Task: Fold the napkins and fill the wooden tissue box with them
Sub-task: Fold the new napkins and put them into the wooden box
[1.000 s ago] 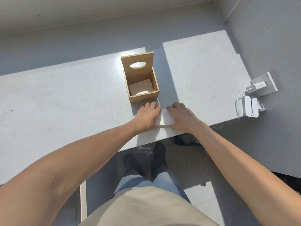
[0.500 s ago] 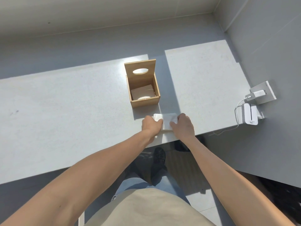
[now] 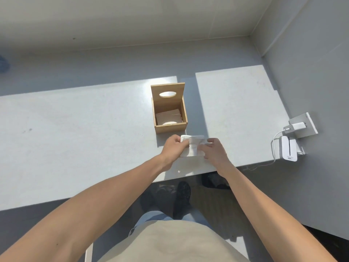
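Observation:
A wooden tissue box (image 3: 171,127) stands on the grey table (image 3: 75,133), its lid with an oval hole tipped up at the back. Folded napkins lie inside the box (image 3: 168,118). Just in front of the box is a white folded napkin (image 3: 194,145). My left hand (image 3: 174,147) grips its left edge, fingers curled over it. My right hand (image 3: 214,151) pinches its right side. The napkin looks slightly raised off the table between both hands.
A white wall socket (image 3: 304,127) with a plugged charger and a white device (image 3: 289,149) on a cable sits at the table's right end. The table's front edge runs just below my hands. My shoes (image 3: 182,193) are on the floor beneath.
Both hands went from pressing flat on the napkin to gripping its two sides and drawing it up, closer to the box. The camera view shifted downward.

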